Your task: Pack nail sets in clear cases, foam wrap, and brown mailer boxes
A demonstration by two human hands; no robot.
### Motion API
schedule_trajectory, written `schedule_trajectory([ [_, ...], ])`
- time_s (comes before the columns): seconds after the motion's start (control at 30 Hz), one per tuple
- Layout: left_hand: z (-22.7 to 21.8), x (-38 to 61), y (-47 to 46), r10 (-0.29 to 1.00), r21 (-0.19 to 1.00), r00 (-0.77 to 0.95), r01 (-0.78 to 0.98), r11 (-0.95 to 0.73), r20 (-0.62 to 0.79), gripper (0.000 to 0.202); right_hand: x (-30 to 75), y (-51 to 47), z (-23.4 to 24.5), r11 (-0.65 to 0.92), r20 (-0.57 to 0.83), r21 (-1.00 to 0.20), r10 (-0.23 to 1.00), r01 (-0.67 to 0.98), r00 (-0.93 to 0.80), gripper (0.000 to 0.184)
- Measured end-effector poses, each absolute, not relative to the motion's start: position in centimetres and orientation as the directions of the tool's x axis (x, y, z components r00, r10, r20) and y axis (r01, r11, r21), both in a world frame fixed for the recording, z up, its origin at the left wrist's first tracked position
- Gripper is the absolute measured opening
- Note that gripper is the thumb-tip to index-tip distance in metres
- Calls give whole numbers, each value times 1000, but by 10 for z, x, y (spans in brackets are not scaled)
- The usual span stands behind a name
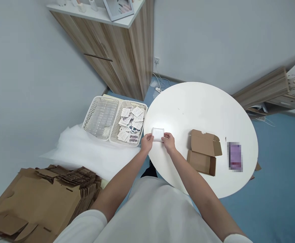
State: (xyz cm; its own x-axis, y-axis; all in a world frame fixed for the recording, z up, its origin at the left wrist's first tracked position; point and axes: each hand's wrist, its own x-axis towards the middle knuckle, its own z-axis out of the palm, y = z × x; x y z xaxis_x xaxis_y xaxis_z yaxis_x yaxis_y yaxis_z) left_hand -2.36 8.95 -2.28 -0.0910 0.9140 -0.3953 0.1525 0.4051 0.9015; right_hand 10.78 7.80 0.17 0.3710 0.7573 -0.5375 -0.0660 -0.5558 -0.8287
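Between my two hands is a small white wrapped packet (pixel 158 134) at the left edge of the round white table (pixel 200 104). The fingers of my left hand (pixel 147 142) pinch its left side. My right hand (pixel 168 140) grips its right side in the same way. What is inside the wrapping cannot be seen. To the right, an open brown cardboard box (pixel 202 152) lies on the table with its lid folded back.
Beside the table stand a white basket (pixel 114 133) of printed cards and another basket (pixel 88 113) of clear plastic cases. White foam sheeting (pixel 86 148) and stacked flat cardboard boxes (pixel 41 199) lie at lower left. A blurred purple item (pixel 235 157) rests at right.
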Motion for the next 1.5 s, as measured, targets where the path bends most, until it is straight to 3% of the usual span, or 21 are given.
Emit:
schedule_trajectory([
  [0.33,17,13,40,935,912,-52,210,353,-350,25,159,16,38,-470,-407,-869,857,154,316,31],
  [0.73,45,126,-33,941,921,262,375,104,-213,16,277,-85,53,-372,-239,-878,885,299,400,22],
  [0.9,38,159,-44,915,864,315,498,68,-254,14,310,-101,41,-421,-282,-827,884,372,374,18],
  [1.17,28,172,-54,879,773,321,630,78,-351,31,323,-98,23,-442,-329,-728,896,524,297,21],
  [1.37,24,176,-58,870,707,382,705,-56,-312,26,322,-95,16,-343,-279,-636,937,691,209,27],
  [1.5,23,179,-61,873,699,361,715,-34,-327,29,320,-97,15,-286,-261,-578,952,764,160,29],
])
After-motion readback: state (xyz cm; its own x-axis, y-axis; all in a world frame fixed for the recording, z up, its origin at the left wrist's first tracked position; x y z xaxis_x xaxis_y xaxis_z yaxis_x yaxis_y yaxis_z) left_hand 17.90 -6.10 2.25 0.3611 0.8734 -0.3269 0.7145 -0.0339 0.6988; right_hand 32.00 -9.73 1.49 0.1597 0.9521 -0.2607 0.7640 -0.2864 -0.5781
